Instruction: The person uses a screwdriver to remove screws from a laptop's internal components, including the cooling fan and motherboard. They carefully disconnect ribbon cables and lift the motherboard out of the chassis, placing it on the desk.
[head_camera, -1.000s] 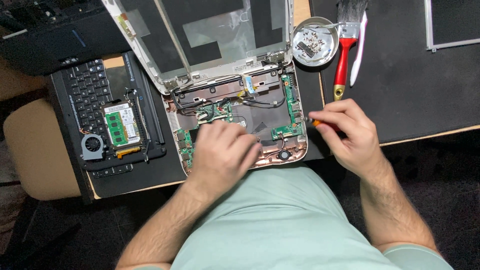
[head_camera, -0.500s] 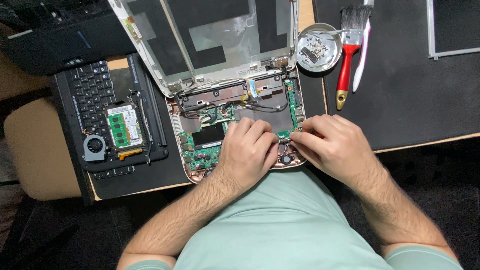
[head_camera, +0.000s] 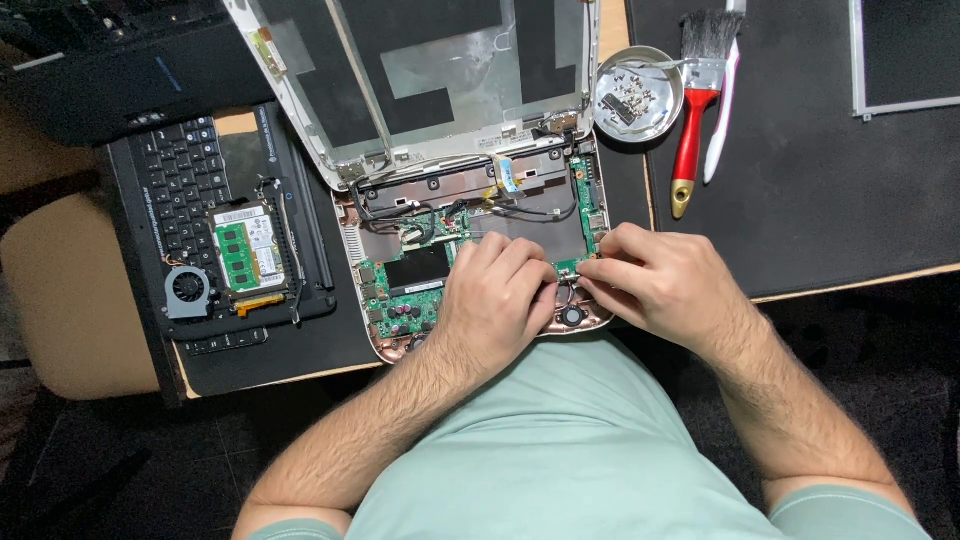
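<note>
Opened laptop base (head_camera: 470, 240) with green circuit board (head_camera: 400, 305), left hand (head_camera: 495, 300) curled flat on it, right hand (head_camera: 660, 285) pinching something unidentifiable at its right edge, red-handled brush (head_camera: 692, 130) beside metal dish (head_camera: 637, 95)

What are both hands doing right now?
Left hand: curled, fingers resting on the opened laptop's motherboard; nothing visibly held.
Right hand: fingertips pinched at the board's right edge; cannot tell what they hold.

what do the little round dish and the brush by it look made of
Round dish: seemingly metal, shiny silvery rim that catches light, small screws inside. Brush: glossy red handle, plastic or painted wood, hard to tell; silvery band, likely metal; dark bristles.
</note>
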